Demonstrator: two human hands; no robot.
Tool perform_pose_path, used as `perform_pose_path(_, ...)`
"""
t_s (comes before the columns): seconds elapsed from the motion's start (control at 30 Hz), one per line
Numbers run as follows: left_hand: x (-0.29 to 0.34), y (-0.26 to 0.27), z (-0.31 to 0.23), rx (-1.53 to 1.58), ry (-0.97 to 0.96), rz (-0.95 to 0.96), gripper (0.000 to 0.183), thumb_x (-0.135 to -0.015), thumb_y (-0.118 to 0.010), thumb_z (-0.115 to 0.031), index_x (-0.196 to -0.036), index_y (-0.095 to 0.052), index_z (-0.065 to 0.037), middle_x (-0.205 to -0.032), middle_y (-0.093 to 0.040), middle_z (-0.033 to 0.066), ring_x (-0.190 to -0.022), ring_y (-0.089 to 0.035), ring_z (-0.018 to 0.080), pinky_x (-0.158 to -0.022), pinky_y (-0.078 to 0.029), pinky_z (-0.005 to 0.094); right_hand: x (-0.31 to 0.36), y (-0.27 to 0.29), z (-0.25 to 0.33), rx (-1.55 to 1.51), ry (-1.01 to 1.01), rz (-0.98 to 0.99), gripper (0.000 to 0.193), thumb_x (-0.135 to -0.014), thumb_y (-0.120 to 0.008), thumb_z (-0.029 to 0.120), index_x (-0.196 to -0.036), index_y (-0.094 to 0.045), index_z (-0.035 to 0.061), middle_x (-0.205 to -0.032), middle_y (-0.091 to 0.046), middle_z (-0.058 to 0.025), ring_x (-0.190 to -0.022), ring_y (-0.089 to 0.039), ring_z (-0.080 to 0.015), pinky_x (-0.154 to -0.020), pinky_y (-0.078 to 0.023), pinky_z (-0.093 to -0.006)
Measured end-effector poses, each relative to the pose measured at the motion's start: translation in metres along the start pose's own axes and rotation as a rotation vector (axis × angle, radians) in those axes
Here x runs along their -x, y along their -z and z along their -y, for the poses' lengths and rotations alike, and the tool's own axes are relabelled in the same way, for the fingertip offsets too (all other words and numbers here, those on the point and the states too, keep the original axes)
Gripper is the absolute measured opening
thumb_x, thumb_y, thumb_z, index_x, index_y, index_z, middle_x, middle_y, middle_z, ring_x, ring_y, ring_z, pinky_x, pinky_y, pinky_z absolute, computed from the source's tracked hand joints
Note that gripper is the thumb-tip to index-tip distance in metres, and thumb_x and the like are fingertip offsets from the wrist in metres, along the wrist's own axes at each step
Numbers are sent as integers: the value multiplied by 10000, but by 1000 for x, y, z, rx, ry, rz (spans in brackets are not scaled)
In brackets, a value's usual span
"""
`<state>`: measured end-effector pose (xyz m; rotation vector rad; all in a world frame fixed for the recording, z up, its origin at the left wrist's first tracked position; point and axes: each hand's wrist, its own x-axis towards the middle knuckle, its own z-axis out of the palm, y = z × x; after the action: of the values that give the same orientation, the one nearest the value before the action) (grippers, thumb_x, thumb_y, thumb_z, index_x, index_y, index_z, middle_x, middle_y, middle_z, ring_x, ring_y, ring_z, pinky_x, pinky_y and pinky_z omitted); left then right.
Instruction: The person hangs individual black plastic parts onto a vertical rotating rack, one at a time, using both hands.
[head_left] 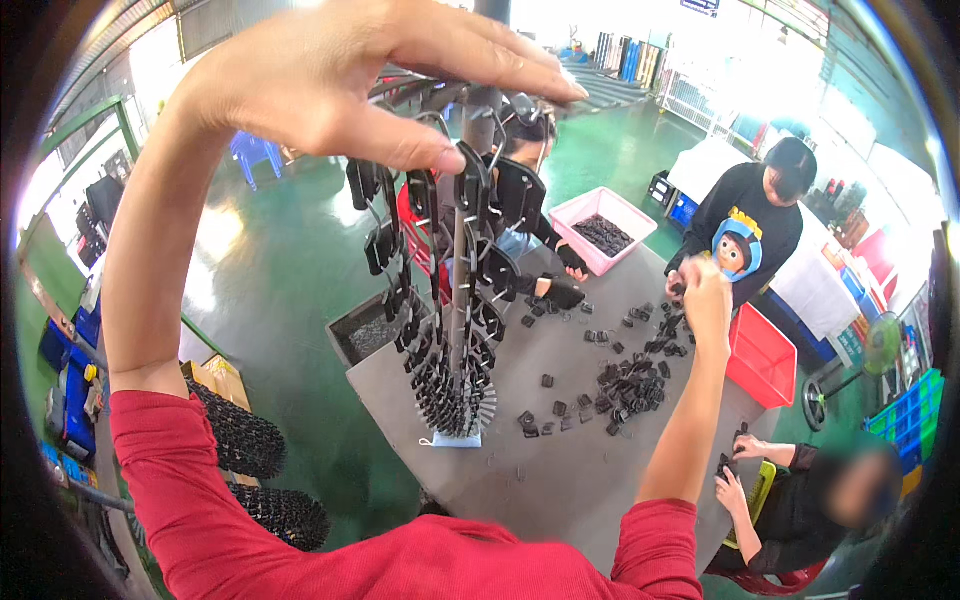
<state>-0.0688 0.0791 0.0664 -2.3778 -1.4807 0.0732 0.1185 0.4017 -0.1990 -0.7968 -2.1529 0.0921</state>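
A tall rack (458, 330) with a grey upright post stands on the table, hung all round with small black clip-like parts (472, 185) on wire hooks. My left hand (350, 95) arches over its top with thumb and fingers spread apart. The thumb tip is at one of the uppermost black parts; I cannot tell whether it touches. My right hand (708, 300) is raised over the far right of the table, fingers bent together and slightly blurred. Whatever they hold, if anything, is hidden. Beneath and beside that arm lie loose black parts (630, 390) in a heap.
A pink bin (603, 230) of black parts and a red bin (762, 355) sit at the table's (490, 490) far and right edges. Co-workers are across and right, one in black gloves (562, 292). Stacked black bundles (240, 430) are at left; a fan (880, 345) stands right.
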Motion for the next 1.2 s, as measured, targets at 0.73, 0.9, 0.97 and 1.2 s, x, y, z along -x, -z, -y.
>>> perform_pose_path(0.73, 22, -16, 19, 241, -212, -158, 513, -735, -663, -326, -1125, -575, -4, -1147, -530, 198, -1056, -527, 321, -863, -416, 396, -31, 15, 238, -2195, 668, 644, 411, -922, -405, 366, -1029, -494, -21, -849, -523, -46, -912, -498, -182, -781, -404, -302)
perform_pose_path(0.9, 25, -15, 11, 163, -188, -161, 496, -756, -633, -339, -1129, -573, -17, -1130, -555, 175, -1010, -557, 313, -839, -432, 378, -22, 28, 234, -2201, 552, 732, 428, -926, -392, 369, -770, -553, 4, -734, -544, -63, -687, -516, -137, -612, -408, -254)
perform_pose_path(0.97, 25, -17, 9, 147, -157, -161, 493, -762, -623, -342, -1130, -572, -18, -1134, -557, 170, -1006, -562, 316, -844, -435, 374, -16, 43, 234, -2136, 523, 710, 408, -929, -399, 338, -741, -536, 4, -724, -533, -58, -662, -492, -124, -577, -388, -238)
perform_pose_path(1.2, 21, -20, 1, 138, -42, -141, 508, -761, -603, -360, -1145, -560, -31, -1174, -541, 154, -1056, -539, 323, -887, -426, 381, 3, 61, 236, -1378, 392, -121, 258, -899, -439, 156, -740, -557, -10, -701, -507, -58, -699, -485, -134, -626, -374, -241)
